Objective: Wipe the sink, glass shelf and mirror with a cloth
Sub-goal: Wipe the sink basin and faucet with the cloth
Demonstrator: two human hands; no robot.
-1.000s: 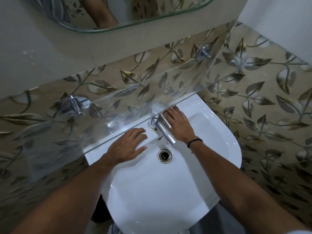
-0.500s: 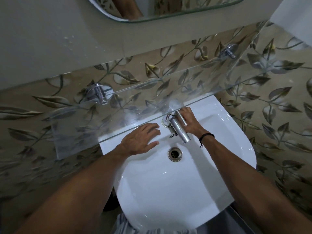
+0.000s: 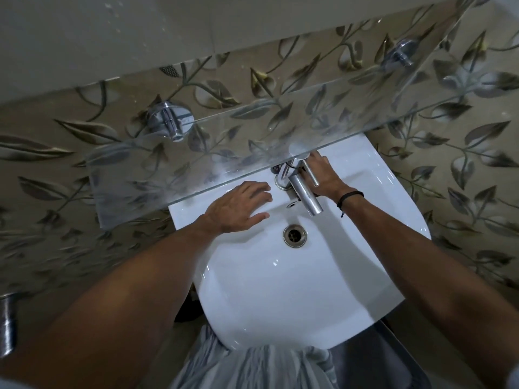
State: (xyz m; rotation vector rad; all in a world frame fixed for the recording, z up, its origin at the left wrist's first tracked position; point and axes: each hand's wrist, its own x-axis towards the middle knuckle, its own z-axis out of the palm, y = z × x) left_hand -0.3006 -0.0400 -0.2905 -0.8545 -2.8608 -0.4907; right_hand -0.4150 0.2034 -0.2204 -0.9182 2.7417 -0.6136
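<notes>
My right hand [image 3: 323, 178], its grip hidden behind the tap [image 3: 304, 189], lies at three o'clock of my flat, empty left hand [image 3: 238, 207] on the sink [image 3: 280, 276] rim.

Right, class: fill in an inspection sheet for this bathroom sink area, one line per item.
Surface: white sink, basin bare, drain open.
Job's things: glass shelf streaked above the sink; cloth not clearly seen; mirror out of view.
Clutter: nothing seen.
Grippers: left hand flat on the sink ledge; right hand behind the chrome tap.
Cables: nothing seen.
Surroundings: leaf-patterned wall tiles, chrome shelf brackets.
</notes>
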